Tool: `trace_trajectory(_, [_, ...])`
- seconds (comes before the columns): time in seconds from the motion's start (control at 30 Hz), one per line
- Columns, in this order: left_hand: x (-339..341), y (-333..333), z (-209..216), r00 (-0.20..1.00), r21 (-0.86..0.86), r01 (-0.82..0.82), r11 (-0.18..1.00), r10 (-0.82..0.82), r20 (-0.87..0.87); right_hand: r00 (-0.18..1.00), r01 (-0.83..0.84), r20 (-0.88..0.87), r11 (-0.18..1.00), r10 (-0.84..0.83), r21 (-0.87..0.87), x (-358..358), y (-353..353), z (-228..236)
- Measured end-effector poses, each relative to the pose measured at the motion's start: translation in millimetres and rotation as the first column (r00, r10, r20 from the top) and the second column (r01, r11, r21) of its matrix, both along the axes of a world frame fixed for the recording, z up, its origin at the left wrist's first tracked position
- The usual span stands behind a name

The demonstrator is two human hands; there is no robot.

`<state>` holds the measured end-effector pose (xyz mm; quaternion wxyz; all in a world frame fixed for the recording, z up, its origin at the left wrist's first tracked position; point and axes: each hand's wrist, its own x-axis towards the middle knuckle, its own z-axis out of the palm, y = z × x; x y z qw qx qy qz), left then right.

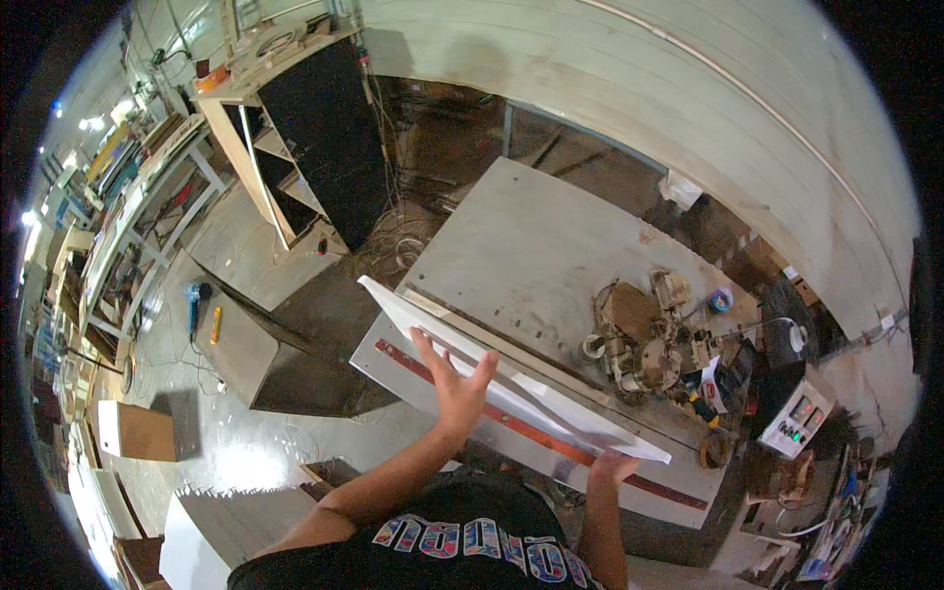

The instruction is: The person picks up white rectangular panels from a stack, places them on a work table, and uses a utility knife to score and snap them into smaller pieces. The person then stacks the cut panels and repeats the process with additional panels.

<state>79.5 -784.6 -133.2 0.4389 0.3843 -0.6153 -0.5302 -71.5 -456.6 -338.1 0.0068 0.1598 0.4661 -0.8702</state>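
the white panel stood tilted along the fence, not yet set aside; how much was finished couldn't be told. the left hand spread its fingers against it; the right hand touched its right end, finger closure unclear.

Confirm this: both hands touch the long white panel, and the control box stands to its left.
Wrong side: in the head view, the control box stands right of the long white panel. The left hand and right hand do touch the panel.
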Motion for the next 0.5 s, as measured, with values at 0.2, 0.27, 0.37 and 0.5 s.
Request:
trace_trajectory(0.2, [-4.7, 5.7, -9.5, 0.999, -0.097, -0.006, 0.995, 0.010, 0.033, 0.979, 0.047, 0.204, 0.987, -0.015, -0.152, -22.6, 19.0, -36.1])
trace_trajectory(0.27, [-6.9, 15.6, -11.1, 0.999, -0.089, 0.005, 0.996, -0.002, 0.041, 0.994, -0.065, -0.076, 0.988, 0.076, 0.139, -8.2, 18.9, -43.0])
trace_trajectory(0.37, [-15.8, 38.7, -14.7, 1.000, -0.021, 0.015, 1.000, -0.015, 0.019, 0.987, -0.048, -0.129, 0.935, 0.099, 0.352, 1.1, 18.7, -46.2])
trace_trajectory(0.5, [-25.8, 68.9, -25.0, 0.997, -0.065, 0.025, 0.998, -0.020, 0.073, 0.991, -0.061, -0.099, 0.965, 0.088, 0.254, 3.8, 20.1, -34.6])
